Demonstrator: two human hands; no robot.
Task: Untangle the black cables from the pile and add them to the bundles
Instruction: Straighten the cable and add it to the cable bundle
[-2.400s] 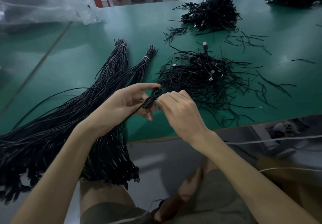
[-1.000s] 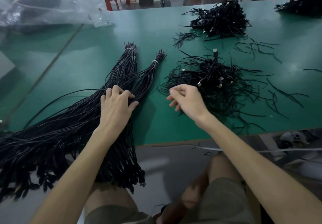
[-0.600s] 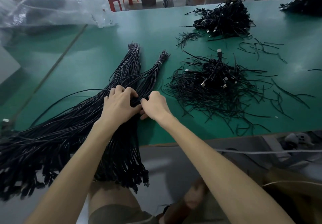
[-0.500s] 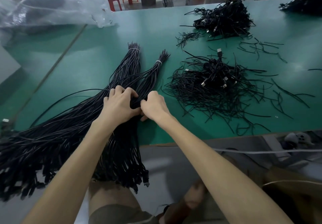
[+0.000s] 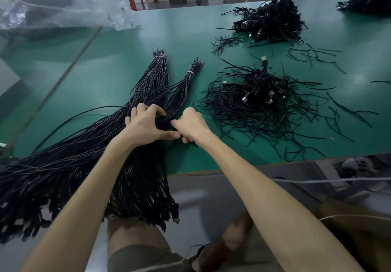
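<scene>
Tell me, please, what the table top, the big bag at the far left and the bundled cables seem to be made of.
Table top: a green mat, probably rubber or vinyl; smooth, with soft light reflections.
Bag: thin clear plastic film, glossy and crinkled; one sees through it.
Bundled cables: black flexible sheath, likely plastic or rubber, fairly dull; they droop over the table edge.

On green table (image 5: 101, 70), left hand (image 5: 146, 126) and right hand (image 5: 191, 124) grip cable bundles (image 5: 152, 81); tangled pile (image 5: 260, 104) near, rightward.

Tied bundles of long black cables (image 5: 63, 165): near-left ends run past frame edge. Right hand (image 5: 191, 124): fingertips hidden under its palm. Black cable heap (image 5: 368, 2), far right corner: cropped.
</scene>
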